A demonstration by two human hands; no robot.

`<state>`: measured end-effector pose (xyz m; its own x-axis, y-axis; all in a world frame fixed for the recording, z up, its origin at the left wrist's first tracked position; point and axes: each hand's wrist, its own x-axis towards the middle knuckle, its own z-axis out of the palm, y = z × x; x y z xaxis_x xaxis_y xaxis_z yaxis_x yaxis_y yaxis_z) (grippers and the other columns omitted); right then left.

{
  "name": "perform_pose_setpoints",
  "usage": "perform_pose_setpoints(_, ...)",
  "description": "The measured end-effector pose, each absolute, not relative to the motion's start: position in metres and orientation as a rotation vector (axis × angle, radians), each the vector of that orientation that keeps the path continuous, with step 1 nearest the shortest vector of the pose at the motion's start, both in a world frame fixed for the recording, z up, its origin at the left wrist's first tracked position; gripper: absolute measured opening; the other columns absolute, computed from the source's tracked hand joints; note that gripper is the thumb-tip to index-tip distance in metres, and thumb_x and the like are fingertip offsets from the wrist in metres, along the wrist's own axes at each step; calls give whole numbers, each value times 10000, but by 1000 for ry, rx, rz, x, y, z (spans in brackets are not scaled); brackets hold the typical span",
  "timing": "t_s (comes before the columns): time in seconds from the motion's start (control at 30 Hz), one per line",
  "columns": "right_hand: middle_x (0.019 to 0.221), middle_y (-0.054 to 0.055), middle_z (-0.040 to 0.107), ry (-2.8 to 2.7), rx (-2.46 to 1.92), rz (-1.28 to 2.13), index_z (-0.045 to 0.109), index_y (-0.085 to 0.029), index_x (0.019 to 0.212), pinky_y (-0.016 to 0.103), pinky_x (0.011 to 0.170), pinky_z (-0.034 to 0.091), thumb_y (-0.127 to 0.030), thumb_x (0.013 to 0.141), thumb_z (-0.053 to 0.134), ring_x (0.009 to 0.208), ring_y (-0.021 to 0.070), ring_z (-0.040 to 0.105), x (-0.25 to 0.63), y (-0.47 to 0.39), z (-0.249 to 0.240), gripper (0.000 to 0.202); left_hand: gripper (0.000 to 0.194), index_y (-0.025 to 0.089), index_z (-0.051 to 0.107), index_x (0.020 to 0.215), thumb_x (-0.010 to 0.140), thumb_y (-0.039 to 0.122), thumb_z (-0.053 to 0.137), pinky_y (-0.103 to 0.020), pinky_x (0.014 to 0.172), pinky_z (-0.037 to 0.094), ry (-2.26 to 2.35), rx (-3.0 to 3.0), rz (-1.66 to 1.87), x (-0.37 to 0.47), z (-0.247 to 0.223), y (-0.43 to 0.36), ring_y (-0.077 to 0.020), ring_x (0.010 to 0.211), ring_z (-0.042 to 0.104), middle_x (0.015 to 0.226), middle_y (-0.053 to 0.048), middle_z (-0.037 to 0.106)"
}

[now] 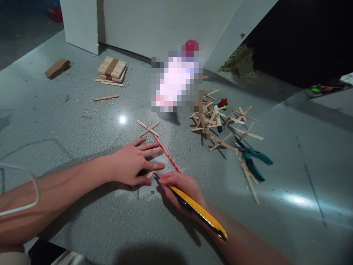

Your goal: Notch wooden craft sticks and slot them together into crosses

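My left hand (135,162) lies flat on the grey tabletop with its fingers spread. A short piece of craft stick (150,174) sticks out between its thumb and index finger, apparently pressed down. My right hand (183,189) is closed around a yellow utility knife (204,211), whose tip touches or nearly touches that piece. Between the hands lies a red patterned pencil (168,154), running from my right hand to two crossed craft sticks (149,127) just beyond my left fingertips. The end of the cut piece under my left hand is hidden.
To the right are a pile of crossed sticks (206,121) and teal-handled pliers (255,160). A banded stack of craft sticks (111,69) and a brown block (57,68) stand at the back left. A blurred-out bottle-like object (176,79) stands before a white panel (154,25).
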<state>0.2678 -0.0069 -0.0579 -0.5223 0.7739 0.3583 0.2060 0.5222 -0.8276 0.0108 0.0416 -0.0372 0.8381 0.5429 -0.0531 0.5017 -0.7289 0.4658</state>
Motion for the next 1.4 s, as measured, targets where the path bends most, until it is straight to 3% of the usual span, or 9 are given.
perform_pose_setpoints(0.3, 958, 47, 842, -2024, -807, 998, 747, -280, 1029, 336, 802, 689, -124, 949, 678, 856, 227, 832, 265, -8, -59, 188, 618, 339, 638, 1530, 951, 526, 744, -702, 1331, 175, 771, 2574, 142, 11, -39, 42, -416, 1642, 336, 1750, -145, 406)
perform_pose_setpoints(0.7, 923, 41, 802, -2078, -798, 1003, 735, -252, 1009, 272, 713, 652, -148, 985, 648, 812, 185, 806, 271, -13, -68, 138, 618, 344, 631, 1536, 950, 502, 750, -701, 1331, 182, 788, 2543, 106, 11, -36, 42, -395, 1651, 328, 1769, -127, 373)
perform_pose_setpoints(1.1, 1002, 26, 845, -2052, -754, 938, 718, -305, 1087, 307, 801, 695, -77, 930, 688, 859, 201, 833, 268, -6, -61, 277, 646, 334, 616, 1552, 946, 512, 754, -718, 1328, 168, 788, 2562, 63, 13, -34, 42, -408, 1661, 296, 1776, -145, 353)
perform_pose_setpoints(1.4, 1008, 49, 832, -2079, -826, 967, 743, -284, 1078, 314, 758, 682, -156, 989, 662, 860, 209, 824, 268, -14, -67, 176, 618, 332, 645, 1526, 945, 512, 756, -697, 1332, 182, 786, 2559, 112, 13, -37, 41, -405, 1652, 319, 1763, -140, 382)
